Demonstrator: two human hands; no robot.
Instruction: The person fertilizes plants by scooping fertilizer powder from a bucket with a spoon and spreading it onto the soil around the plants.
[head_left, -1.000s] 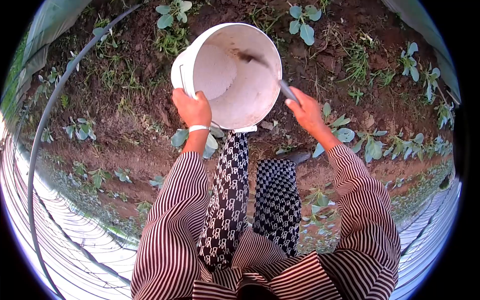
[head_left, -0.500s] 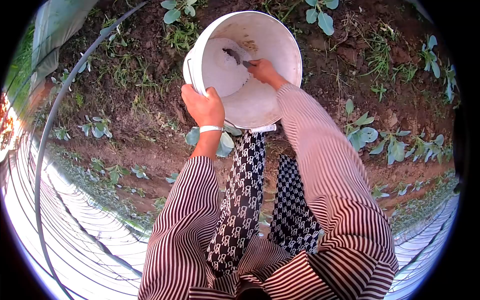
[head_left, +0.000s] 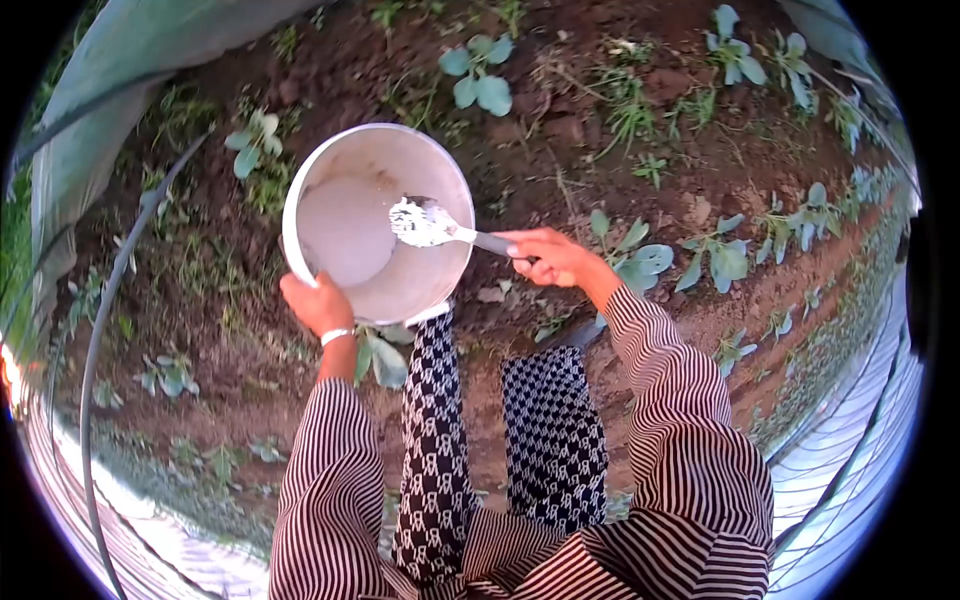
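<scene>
A white bucket [head_left: 455, 185] stands tilted before me, its mouth facing up towards my head. White granular material [head_left: 350, 230] covers its bottom. My left hand [head_left: 318, 303] is closed on the bucket's near left side. In my right hand [head_left: 552, 257] is the dark handle of a small trowel [head_left: 488, 242]. The blade carries a heap of white granules [head_left: 420, 222] and is over the bucket's mouth, near the right rim. My patterned trouser leg [head_left: 433, 400] is just below the bucket.
Leafy seedlings [head_left: 480, 75] grow in the brown soil, with more seedlings [head_left: 720, 255] in a row to the right. Weeds [head_left: 630, 120] lie between them. A grey hose or pole [head_left: 105, 290] curves along the left, near plastic sheeting [head_left: 110, 110].
My right hand has drawn the trowel up from the bottom of the bucket, now loaded with white granules. The bucket and my left hand appear lower and further left as the view shifted.
</scene>
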